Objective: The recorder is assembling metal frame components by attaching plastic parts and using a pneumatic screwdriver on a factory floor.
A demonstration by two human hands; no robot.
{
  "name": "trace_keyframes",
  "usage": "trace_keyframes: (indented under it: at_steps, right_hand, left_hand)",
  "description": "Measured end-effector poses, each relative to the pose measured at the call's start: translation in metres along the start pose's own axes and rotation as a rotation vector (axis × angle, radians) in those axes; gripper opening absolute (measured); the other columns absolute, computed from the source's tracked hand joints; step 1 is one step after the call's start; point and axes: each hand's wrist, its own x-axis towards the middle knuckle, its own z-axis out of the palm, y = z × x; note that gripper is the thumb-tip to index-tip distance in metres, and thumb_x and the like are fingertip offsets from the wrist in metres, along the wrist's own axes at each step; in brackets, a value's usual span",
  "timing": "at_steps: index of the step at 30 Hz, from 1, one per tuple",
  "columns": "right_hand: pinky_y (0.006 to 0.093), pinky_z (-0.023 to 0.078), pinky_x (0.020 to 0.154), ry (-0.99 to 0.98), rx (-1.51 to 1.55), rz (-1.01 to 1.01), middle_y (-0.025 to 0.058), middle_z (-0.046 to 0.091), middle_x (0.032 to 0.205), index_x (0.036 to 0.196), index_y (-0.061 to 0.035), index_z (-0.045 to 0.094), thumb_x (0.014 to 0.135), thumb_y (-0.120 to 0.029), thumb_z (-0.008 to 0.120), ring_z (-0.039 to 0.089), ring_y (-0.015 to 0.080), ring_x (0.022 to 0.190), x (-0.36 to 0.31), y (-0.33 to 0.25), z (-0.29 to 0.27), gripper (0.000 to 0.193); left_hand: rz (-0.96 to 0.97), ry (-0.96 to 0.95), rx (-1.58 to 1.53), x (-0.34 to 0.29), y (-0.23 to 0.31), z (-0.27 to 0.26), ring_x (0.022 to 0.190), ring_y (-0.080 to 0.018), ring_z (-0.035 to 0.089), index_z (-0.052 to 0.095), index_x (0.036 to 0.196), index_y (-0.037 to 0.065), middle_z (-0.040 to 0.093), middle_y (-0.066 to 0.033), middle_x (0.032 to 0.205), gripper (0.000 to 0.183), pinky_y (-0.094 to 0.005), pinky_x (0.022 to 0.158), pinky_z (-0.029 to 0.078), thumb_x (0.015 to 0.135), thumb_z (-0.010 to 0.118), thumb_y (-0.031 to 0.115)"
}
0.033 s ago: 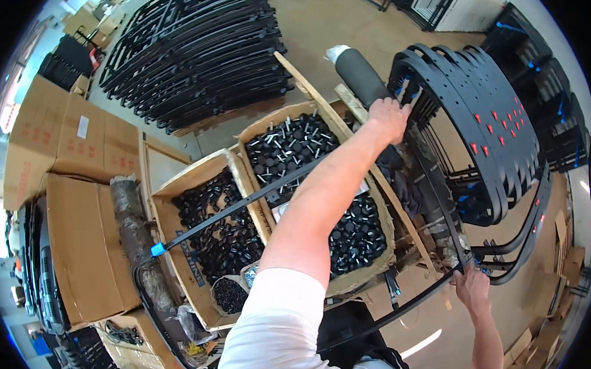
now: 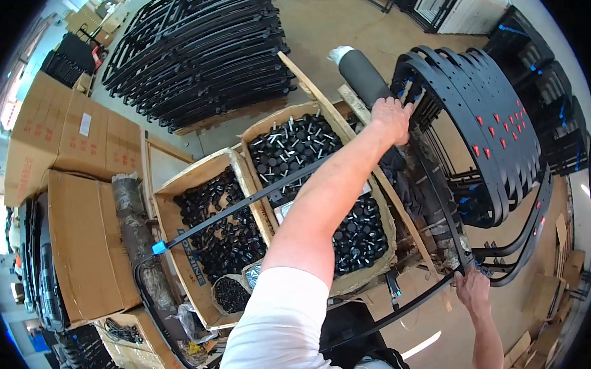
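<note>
A large black tubular metal frame with bent corners lies across the work area. One of its bars runs under my left forearm, with a bit of blue wrapping at the end. My left hand reaches far out and is closed over the frame's far right corner; its fingertips are partly hidden. Lower down, my right hand grips the same frame at the near right corner, fingers wrapped around the tube. Beneath the frame, an open box holds black screw-in feet with metal studs.
Beside it stands a carton of small black plastic parts. Right of my hands hang several curved black panels with red marks. Stacked black frames fill the back; brown cartons stand left. A grey foam-covered roller lies near my left hand.
The whole view has shifted very slightly. Both hands keep their places on the frame.
</note>
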Motion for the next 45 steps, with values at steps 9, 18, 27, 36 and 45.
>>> trace_keyframes:
  at_steps: [9,18,27,36,45]
  right_hand:
    - [0.0534,0.060,0.074,0.012,-0.012,0.100,0.0301,0.073,0.081,0.094,0.0061,0.073,0.104,-0.038,0.055,0.074,0.0468,0.080,0.004,-0.020,-0.002,0.048]
    - [0.0535,0.060,0.075,0.014,-0.026,0.137,0.0286,0.073,0.082,0.088,0.0044,0.073,0.107,-0.037,0.051,0.074,0.0461,0.081,0.006,-0.020,0.003,0.051]
    - [0.0487,0.061,0.067,0.105,-0.187,0.066,0.0242,0.073,0.076,0.086,0.0035,0.073,0.105,-0.032,0.057,0.074,0.0421,0.072,0.008,-0.013,0.021,0.043]
    - [0.0512,0.056,0.077,0.153,0.264,-0.031,0.0231,0.072,0.084,0.093,-0.0005,0.069,0.097,-0.034,0.066,0.072,0.0448,0.087,0.032,-0.130,-0.110,0.034]
    - [0.0456,0.059,0.087,0.131,0.812,-0.802,0.0176,0.068,0.123,0.140,-0.0072,0.058,0.090,-0.024,0.080,0.071,0.0349,0.098,0.059,-0.394,-0.149,0.057]
  left_hand:
    - [0.113,-0.188,0.058,0.005,-0.023,0.017,0.109,-0.0281,0.074,0.071,0.118,0.010,0.080,-0.0118,0.108,0.027,-0.0408,0.094,0.052,0.100,0.054,0.020]
    - [-0.203,-0.230,0.082,-0.128,-0.189,-0.038,0.103,-0.0367,0.074,0.076,0.104,0.007,0.077,-0.0173,0.104,0.023,-0.0516,0.090,0.058,0.088,0.074,0.022]
    - [-0.391,-0.609,0.419,-0.249,-0.242,0.026,0.109,-0.0282,0.074,0.062,0.129,0.008,0.076,-0.0133,0.117,0.027,-0.0425,0.096,0.051,0.109,0.047,0.019]
    - [-0.710,0.046,-0.233,-0.269,-0.256,-0.025,0.101,-0.0348,0.074,0.053,0.127,-0.003,0.069,-0.0233,0.108,0.044,-0.0438,0.086,0.060,0.091,0.072,0.015]
    - [-1.071,0.642,-1.297,-0.356,-0.050,-0.128,0.081,-0.0138,0.063,0.049,0.126,-0.001,0.062,-0.0076,0.101,0.036,-0.0305,0.071,0.055,0.100,0.071,0.012]
